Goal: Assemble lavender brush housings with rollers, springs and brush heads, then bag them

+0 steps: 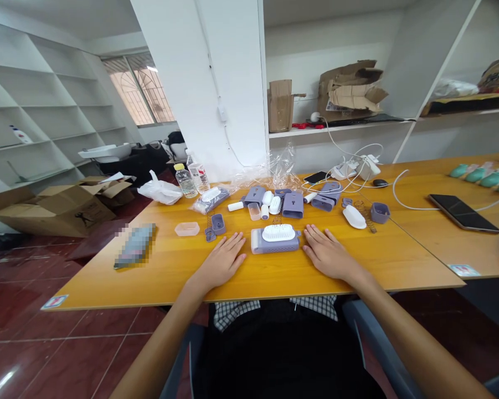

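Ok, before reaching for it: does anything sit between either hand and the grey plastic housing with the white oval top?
Nothing visible. The left hand and right hand lie flat either side of the grey rectangular plastic housing with white oval top, fingertips just off its ends.

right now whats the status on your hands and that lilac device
Left hand and right hand flat on the wooden table, empty. Lilac-grey device with white slotted top between them, not held. Coil spring and lilac parts beyond.
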The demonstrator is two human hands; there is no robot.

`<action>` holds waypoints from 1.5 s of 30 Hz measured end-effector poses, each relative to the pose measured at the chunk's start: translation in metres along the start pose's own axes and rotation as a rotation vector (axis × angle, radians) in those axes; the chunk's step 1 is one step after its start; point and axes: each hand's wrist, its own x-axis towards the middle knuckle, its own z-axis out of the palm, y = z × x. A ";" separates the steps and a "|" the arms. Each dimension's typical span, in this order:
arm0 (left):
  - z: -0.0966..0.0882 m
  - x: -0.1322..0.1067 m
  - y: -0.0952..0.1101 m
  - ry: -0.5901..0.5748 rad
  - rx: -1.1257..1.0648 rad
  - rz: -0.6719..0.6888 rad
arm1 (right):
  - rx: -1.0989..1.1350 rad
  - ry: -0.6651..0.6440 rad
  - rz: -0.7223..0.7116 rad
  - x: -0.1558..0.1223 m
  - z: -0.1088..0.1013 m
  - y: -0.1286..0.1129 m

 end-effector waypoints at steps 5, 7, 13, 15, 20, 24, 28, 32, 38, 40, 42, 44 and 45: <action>-0.002 0.000 0.001 -0.028 -0.004 -0.010 | -0.008 -0.039 0.015 0.000 -0.005 -0.002; -0.002 0.000 0.002 -0.030 -0.002 -0.008 | -0.013 -0.058 0.017 0.000 -0.008 -0.003; -0.001 -0.001 0.000 0.010 -0.010 0.006 | -0.006 -0.059 0.024 -0.001 -0.010 -0.004; 0.000 -0.001 -0.001 0.011 -0.009 0.006 | -0.001 -0.047 0.019 -0.001 -0.008 -0.003; 0.002 0.000 -0.002 0.007 -0.018 0.002 | 0.007 -0.035 0.007 -0.001 -0.006 -0.001; 0.001 0.000 0.001 0.036 -0.010 -0.005 | 0.018 -0.041 0.019 -0.001 -0.009 -0.002; -0.003 -0.002 0.005 0.213 0.102 -0.095 | 0.009 -0.049 0.023 -0.002 -0.012 -0.003; -0.007 -0.005 0.004 0.350 0.221 -0.265 | 0.017 -0.048 0.018 -0.001 -0.012 -0.003; -0.010 -0.006 0.005 0.285 0.289 -0.385 | 0.024 -0.040 0.016 -0.002 -0.013 -0.002; -0.011 -0.005 0.008 0.256 0.298 -0.392 | 0.024 -0.034 0.019 -0.002 -0.013 -0.003; -0.012 -0.004 0.011 0.239 0.305 -0.397 | 0.017 -0.038 0.021 -0.002 -0.013 -0.003; -0.014 -0.003 0.013 0.247 0.316 -0.394 | 0.013 -0.044 0.020 -0.002 -0.014 -0.002; -0.015 -0.003 0.013 0.260 0.324 -0.395 | 0.015 -0.043 0.020 -0.002 -0.014 -0.002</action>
